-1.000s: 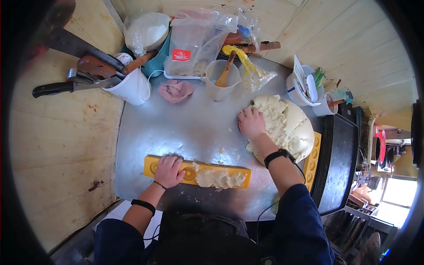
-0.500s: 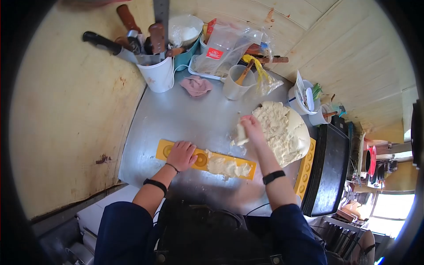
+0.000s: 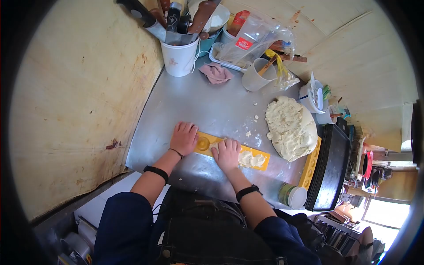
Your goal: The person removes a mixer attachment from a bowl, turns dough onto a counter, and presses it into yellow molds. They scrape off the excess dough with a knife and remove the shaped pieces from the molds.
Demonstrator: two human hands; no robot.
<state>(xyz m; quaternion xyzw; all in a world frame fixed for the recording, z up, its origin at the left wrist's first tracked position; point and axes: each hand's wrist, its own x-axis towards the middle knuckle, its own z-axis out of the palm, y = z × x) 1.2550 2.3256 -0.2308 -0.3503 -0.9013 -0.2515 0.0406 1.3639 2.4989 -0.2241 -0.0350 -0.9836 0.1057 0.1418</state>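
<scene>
A yellow mold strip (image 3: 202, 144) with round cavities lies on the metal table, and pale dough (image 3: 251, 159) fills its right part. My left hand (image 3: 184, 138) rests on the strip's left end, fingers laid over it. My right hand (image 3: 227, 154) lies on the dough in the middle of the strip, its fingers spread and pressing down. One round cavity shows between the hands. The large dough mound (image 3: 290, 128) sits farther right, touched by neither hand.
A white bucket of knives (image 3: 179, 57), a pink cloth (image 3: 215, 73) and a beige pitcher (image 3: 257, 76) stand at the back. At the right are a second yellow mold (image 3: 310, 163), black trays (image 3: 329, 168) and a lidded jar (image 3: 292, 195).
My right hand has moved from beside the dough mound left and down onto the strip; the dough piece it held is out of its fingers. The view has shifted, and the jar now shows.
</scene>
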